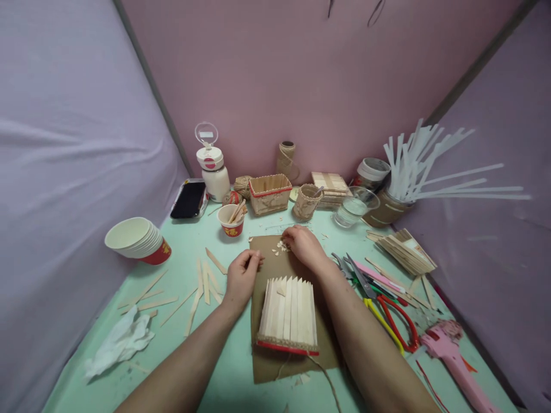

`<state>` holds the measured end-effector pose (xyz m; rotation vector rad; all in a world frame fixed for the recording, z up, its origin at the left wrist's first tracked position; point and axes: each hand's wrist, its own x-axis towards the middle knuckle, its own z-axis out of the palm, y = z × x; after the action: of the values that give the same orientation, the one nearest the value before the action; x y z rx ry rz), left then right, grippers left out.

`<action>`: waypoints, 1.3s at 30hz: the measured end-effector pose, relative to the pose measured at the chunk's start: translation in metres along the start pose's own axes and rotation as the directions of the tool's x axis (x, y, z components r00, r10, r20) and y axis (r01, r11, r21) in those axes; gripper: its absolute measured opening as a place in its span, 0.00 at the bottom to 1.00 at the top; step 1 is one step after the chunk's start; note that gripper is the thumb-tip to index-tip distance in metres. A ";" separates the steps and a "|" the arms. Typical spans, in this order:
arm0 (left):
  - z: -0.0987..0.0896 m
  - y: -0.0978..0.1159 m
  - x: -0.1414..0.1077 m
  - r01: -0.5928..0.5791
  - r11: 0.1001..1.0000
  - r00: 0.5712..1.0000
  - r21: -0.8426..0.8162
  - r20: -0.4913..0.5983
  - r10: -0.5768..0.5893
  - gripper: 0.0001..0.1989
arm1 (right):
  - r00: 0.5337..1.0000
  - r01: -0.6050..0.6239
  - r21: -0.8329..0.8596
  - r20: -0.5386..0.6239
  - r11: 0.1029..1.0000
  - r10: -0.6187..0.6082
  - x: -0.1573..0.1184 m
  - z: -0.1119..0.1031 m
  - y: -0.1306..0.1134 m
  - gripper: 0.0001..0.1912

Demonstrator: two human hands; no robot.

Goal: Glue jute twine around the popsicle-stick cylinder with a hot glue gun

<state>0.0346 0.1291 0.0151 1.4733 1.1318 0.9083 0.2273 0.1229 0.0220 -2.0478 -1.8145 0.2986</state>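
My right hand [301,244] is over the top of a brown cardboard sheet [269,367], its fingers curled down beside small wood chips [279,248]; whatever is at its fingertips is too small to make out. My left hand [244,272] rests at the sheet's left edge, fingers bent together, their contents hidden. Between my forearms lies a panel of pointed wooden sticks [288,312], with twine and a red strip [288,347] along its near edge. One loose chip [281,290] sits on the panel.
Loose sticks [206,282] and crumpled tissue [123,341] lie left. Scissors [387,310], a pink glue gun [458,361] and stacked sticks [404,252] are right. Behind stand a paper cup [232,228], a wooden box [270,201], a small pot [306,205] and a clear bowl [350,212].
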 end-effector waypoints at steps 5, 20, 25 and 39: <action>-0.001 -0.003 0.000 -0.021 1.000 1.000 -0.004 0.010 0.021 0.15 | 1.000 0.000 0.026 -0.003 1.000 0.000 0.000 0.008 0.003 0.07; 0.000 -0.007 0.003 -0.031 1.000 0.999 -0.002 0.017 0.031 0.15 | 0.986 -0.117 0.464 -0.049 0.878 0.157 -0.009 -0.004 -0.005 0.07; 0.002 -0.007 0.012 0.025 0.991 0.998 -0.135 0.060 -0.017 0.13 | 0.962 -0.273 0.841 0.239 0.468 0.130 -0.009 -0.011 -0.017 0.09; 0.003 -0.007 0.014 0.122 0.964 0.990 -0.237 0.093 -0.103 0.13 | 0.921 -0.241 0.683 0.385 0.689 -0.060 0.008 -0.014 -0.039 0.06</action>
<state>0.0398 0.1424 0.0076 1.2230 0.9980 0.8676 0.1986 0.1327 0.0518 -1.5504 -1.4125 1.3051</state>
